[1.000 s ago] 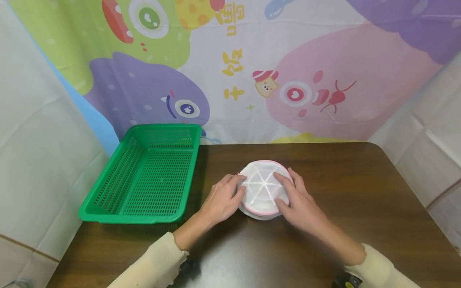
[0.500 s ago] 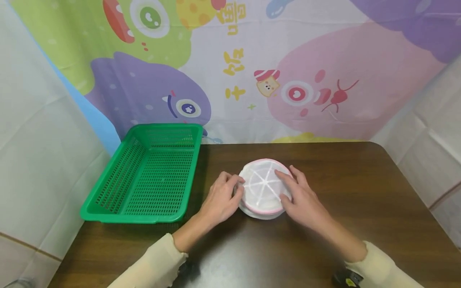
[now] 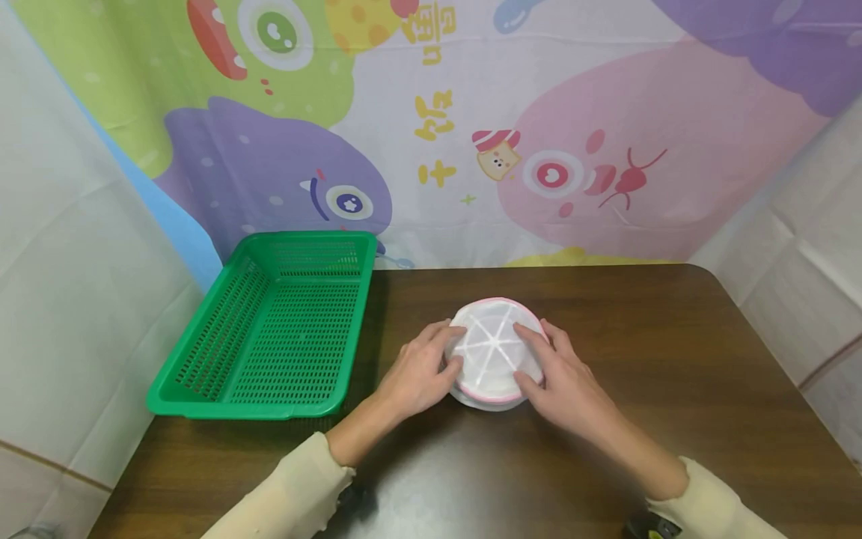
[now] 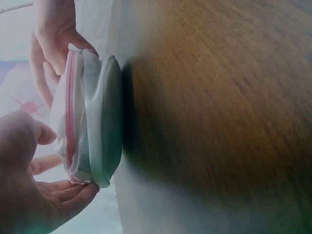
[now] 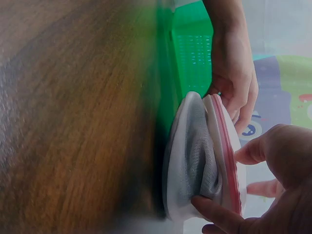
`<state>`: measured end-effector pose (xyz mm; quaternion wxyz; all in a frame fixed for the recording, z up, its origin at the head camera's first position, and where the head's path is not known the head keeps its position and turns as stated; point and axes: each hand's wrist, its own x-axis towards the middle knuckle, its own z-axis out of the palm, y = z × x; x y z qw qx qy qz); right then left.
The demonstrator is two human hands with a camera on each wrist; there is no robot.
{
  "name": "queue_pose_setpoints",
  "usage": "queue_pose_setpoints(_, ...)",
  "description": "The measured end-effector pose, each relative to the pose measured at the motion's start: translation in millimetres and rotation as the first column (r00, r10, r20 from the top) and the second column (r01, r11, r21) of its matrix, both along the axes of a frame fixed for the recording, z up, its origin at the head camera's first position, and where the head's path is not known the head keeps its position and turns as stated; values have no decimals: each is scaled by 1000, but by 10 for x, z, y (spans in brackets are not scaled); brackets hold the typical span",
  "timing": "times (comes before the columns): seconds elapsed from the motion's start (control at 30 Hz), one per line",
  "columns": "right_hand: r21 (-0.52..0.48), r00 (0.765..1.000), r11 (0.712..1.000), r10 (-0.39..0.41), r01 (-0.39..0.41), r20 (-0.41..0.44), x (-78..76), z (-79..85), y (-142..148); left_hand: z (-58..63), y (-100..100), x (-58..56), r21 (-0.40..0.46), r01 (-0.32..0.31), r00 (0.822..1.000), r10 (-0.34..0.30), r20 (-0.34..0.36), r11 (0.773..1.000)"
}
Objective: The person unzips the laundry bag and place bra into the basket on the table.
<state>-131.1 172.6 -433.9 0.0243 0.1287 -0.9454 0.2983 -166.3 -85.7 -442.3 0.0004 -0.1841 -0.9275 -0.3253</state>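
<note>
A round white mesh laundry bag with a pink zip edge sits squashed low on the brown table in the head view. Light seams cross its top like spokes. My left hand holds its left side, thumb and forefinger reaching over the top edge. From the right, my right hand holds the opposite side, with fingertips on the top. The left wrist view shows the pink zip around the upper layer, above a slack grey mesh wall. In the right wrist view, that mesh wall folds inward between top and base.
A green perforated plastic basket stands on the left of the table. Behind the table hangs a cartoon-printed cloth. Pale wall panels close in both sides.
The bag stays in nearly the same place. Compared with half a second ago, the left fingers reach further over its top edge, and the right thumb and fingertips have shifted slightly inward.
</note>
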Motion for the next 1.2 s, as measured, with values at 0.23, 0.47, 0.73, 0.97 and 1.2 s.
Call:
queue_pose_setpoints(0.23,-1,999,1000,20,-20,-33,-69,-28,43,-9,-3,23,16,-37,999,37,-34,999)
queue_pose_setpoints(0.47,-7,998,1000,23,-24,-50,-79,-10,19,17,-11,66,-4,-75,997,75,-2,997)
queue_pose_setpoints(0.73,20,999,999,-27,26,17,-50,54,42,25,-36,29,15,-27,999,27,-23,1000)
queue_pose_setpoints(0.97,22,999,1000,6,-7,32,6,54,15,27,-26,1,17,2,1000,-2,-21,1000)
queue_pose_setpoints(1.2,4,1000,1000,22,-22,-2,-16,-25,24,18,-1,30,12,-10,1000,10,-22,1000)
